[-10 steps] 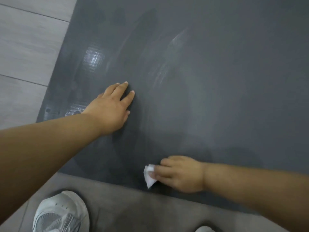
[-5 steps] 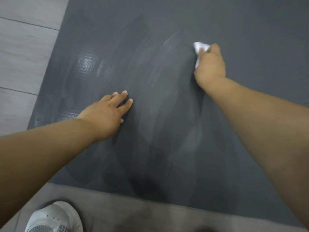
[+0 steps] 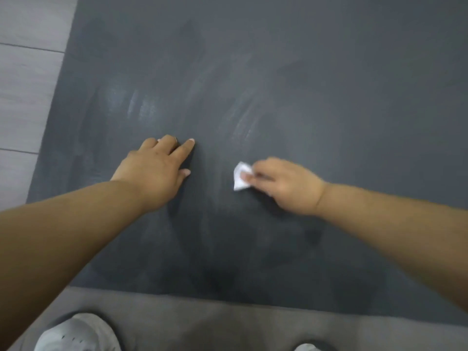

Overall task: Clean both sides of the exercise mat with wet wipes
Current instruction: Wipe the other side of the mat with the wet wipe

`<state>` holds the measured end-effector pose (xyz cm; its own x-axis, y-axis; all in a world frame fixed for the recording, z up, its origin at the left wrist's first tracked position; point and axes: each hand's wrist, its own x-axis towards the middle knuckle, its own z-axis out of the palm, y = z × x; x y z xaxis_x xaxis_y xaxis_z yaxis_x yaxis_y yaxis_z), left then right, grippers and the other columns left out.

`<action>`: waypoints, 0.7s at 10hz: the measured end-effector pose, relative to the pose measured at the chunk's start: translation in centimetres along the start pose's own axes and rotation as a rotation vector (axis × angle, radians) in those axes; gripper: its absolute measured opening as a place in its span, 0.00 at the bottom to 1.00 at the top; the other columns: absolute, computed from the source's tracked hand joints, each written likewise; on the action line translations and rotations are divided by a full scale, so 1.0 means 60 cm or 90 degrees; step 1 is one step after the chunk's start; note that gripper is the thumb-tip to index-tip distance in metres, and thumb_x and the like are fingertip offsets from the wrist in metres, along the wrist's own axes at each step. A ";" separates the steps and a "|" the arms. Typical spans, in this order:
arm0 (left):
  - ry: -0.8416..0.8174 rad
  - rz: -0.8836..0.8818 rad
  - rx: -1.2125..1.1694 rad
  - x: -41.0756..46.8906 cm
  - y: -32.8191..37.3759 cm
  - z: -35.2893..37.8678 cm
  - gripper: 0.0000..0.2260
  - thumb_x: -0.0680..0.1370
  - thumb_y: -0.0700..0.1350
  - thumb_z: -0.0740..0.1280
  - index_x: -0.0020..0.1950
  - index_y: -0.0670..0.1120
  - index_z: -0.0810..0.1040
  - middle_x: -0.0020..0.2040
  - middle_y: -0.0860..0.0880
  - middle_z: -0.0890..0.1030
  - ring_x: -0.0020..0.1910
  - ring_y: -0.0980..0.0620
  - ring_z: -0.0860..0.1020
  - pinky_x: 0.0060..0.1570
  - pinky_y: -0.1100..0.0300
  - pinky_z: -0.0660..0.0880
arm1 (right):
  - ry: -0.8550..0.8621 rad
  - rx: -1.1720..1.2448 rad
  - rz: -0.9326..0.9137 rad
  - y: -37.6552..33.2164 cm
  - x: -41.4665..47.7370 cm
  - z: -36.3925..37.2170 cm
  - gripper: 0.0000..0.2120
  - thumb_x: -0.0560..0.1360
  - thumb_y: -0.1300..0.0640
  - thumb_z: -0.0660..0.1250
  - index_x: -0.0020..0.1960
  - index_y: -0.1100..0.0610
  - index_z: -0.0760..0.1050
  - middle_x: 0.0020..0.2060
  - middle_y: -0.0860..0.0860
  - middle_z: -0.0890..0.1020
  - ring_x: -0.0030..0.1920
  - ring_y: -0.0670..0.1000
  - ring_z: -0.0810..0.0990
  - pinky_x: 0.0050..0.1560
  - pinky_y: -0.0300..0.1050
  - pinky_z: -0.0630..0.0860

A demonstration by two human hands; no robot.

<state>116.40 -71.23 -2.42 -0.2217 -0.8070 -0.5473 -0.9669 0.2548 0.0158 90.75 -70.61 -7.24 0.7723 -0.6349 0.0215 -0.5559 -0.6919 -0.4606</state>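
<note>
One dark mat (image 3: 278, 72) is laid on floor (image 3: 22, 97); left hand (image 3: 157, 171) is pressed flat on it, one wipe (image 3: 240, 176) is pinched by right hand (image 3: 286, 186) on mat; two shoes (image 3: 76, 335) are seen below mat

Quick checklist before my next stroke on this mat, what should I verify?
1. Wipe pinched in the right hand: ok.
2. Left hand pressed flat, steadying the mat: ok.
3. Mat lying flat on the floor, as far as visible: ok.
4. Shoe off the mat: ok.
5. Wipe wet enough: cannot tell.
6. Whole upper side covered: cannot tell; wet streaks show only around the middle.
</note>
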 end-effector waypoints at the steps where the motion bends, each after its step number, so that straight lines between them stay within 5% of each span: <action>1: 0.015 -0.020 0.003 0.006 0.014 0.004 0.26 0.80 0.55 0.55 0.77 0.50 0.53 0.69 0.45 0.59 0.65 0.42 0.60 0.62 0.47 0.67 | 0.144 -0.071 0.363 0.131 0.038 -0.065 0.09 0.80 0.52 0.58 0.44 0.54 0.71 0.43 0.53 0.72 0.43 0.51 0.69 0.47 0.48 0.68; 2: 0.035 0.007 -0.029 0.014 0.021 0.017 0.25 0.81 0.49 0.56 0.76 0.45 0.55 0.75 0.46 0.51 0.72 0.42 0.52 0.70 0.48 0.61 | 0.212 -0.124 0.659 0.214 0.038 -0.108 0.09 0.78 0.59 0.57 0.56 0.58 0.72 0.55 0.60 0.73 0.56 0.58 0.73 0.48 0.43 0.64; 3: 0.020 0.020 -0.046 0.018 0.021 0.029 0.24 0.82 0.47 0.52 0.77 0.43 0.51 0.78 0.49 0.43 0.76 0.46 0.44 0.73 0.50 0.55 | 0.182 -0.125 0.680 0.191 0.038 -0.098 0.18 0.76 0.66 0.55 0.65 0.61 0.69 0.62 0.61 0.69 0.60 0.59 0.70 0.50 0.44 0.64; 5: 0.021 0.008 -0.032 0.013 0.030 0.030 0.24 0.82 0.46 0.51 0.77 0.41 0.50 0.78 0.47 0.43 0.76 0.44 0.44 0.73 0.50 0.54 | 0.003 0.045 0.229 -0.040 -0.058 0.026 0.16 0.79 0.62 0.55 0.64 0.60 0.73 0.55 0.58 0.78 0.52 0.59 0.76 0.52 0.49 0.73; 6: 0.048 0.022 -0.064 0.005 0.053 0.026 0.26 0.81 0.48 0.57 0.76 0.41 0.55 0.77 0.43 0.49 0.75 0.41 0.48 0.72 0.48 0.55 | -0.079 -0.001 -0.017 -0.132 -0.160 0.081 0.18 0.81 0.60 0.45 0.62 0.62 0.70 0.48 0.55 0.81 0.40 0.55 0.72 0.39 0.45 0.72; 7: 0.048 0.073 -0.064 -0.001 0.085 0.036 0.26 0.81 0.48 0.56 0.77 0.43 0.54 0.77 0.43 0.48 0.76 0.43 0.46 0.73 0.50 0.51 | -0.116 -0.023 -0.129 -0.161 -0.214 0.094 0.17 0.80 0.61 0.45 0.61 0.60 0.70 0.44 0.50 0.79 0.38 0.51 0.70 0.39 0.43 0.68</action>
<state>111.75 -68.73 -4.09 -0.3368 -0.8141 -0.4730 -0.9415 0.2963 0.1603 87.96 -53.83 -8.06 0.9099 -0.4116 -0.0518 -0.3920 -0.8124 -0.4317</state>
